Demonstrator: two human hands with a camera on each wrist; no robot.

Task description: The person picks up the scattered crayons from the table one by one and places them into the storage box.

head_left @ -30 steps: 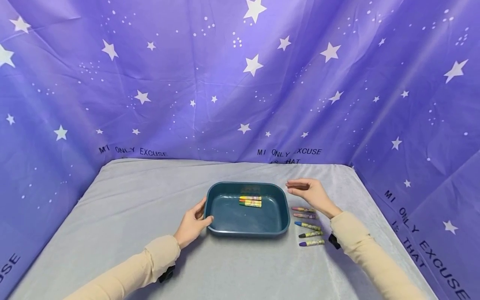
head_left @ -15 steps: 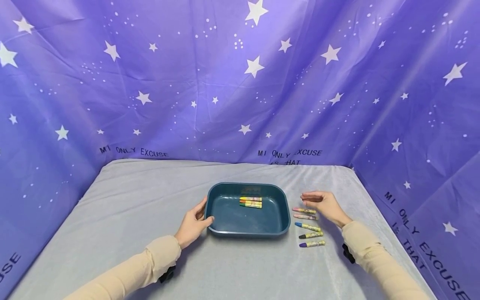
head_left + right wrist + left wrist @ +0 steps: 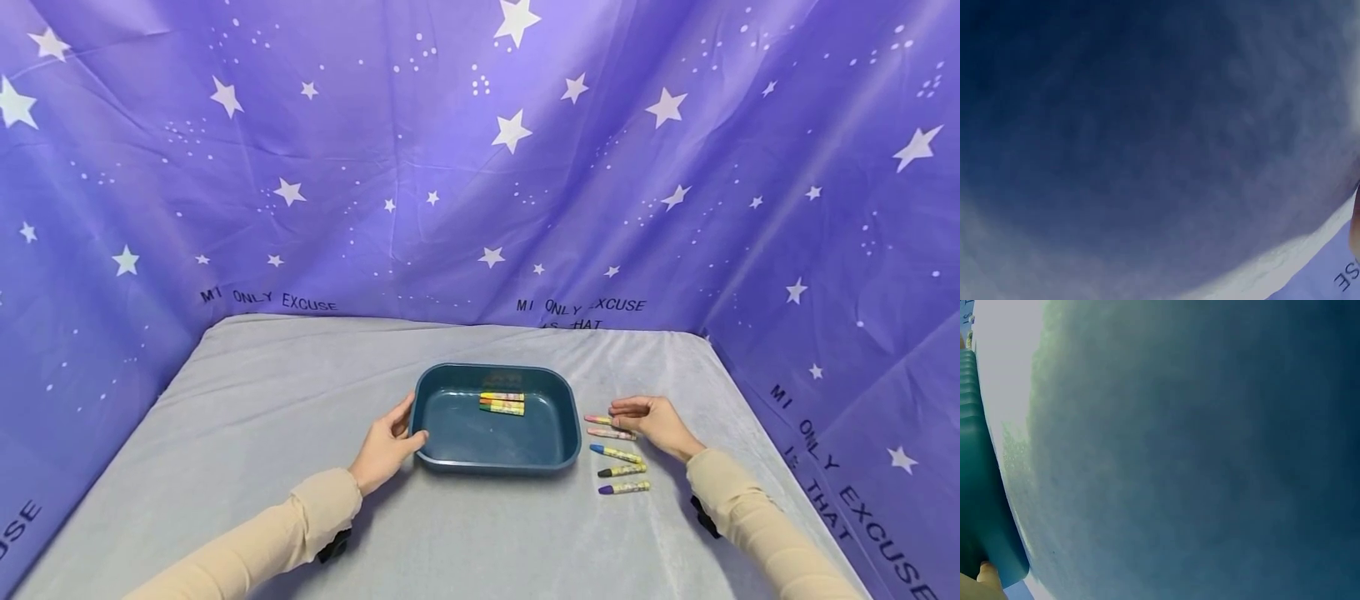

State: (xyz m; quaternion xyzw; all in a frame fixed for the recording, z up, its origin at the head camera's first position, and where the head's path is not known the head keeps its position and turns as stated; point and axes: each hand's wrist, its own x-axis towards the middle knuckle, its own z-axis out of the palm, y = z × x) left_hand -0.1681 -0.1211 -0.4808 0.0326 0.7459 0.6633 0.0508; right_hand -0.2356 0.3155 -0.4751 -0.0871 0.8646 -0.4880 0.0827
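A dark teal plastic tray point(image 3: 491, 446) stands on the cloth; its ribbed outer wall point(image 3: 982, 487) shows in the left wrist view. My left hand point(image 3: 386, 446) grips its left side, thumb over the rim and fingers outside. Inside lie a yellow crayon point(image 3: 491, 397), an orange crayon point(image 3: 486, 402) and a green crayon point(image 3: 502, 409), side by side. To the tray's right, my right hand point(image 3: 656, 422) has its fingertips over the right end of the farthest pink crayon point(image 3: 597, 419). Its fingers cover that end, so whether they pinch it is hidden.
Nearer me, in a column, lie a paler pink crayon point(image 3: 609, 433), a blue crayon point(image 3: 615, 454), a black crayon point(image 3: 621, 471) and a purple crayon point(image 3: 624, 488). Grey cloth point(image 3: 480, 533) covers the table. A purple star-printed curtain point(image 3: 420, 150) encloses the back and sides.
My right hand has moved from beside the tray's far right corner, rightward and down to the farthest pink crayon. The left hand and the tray have stayed put.
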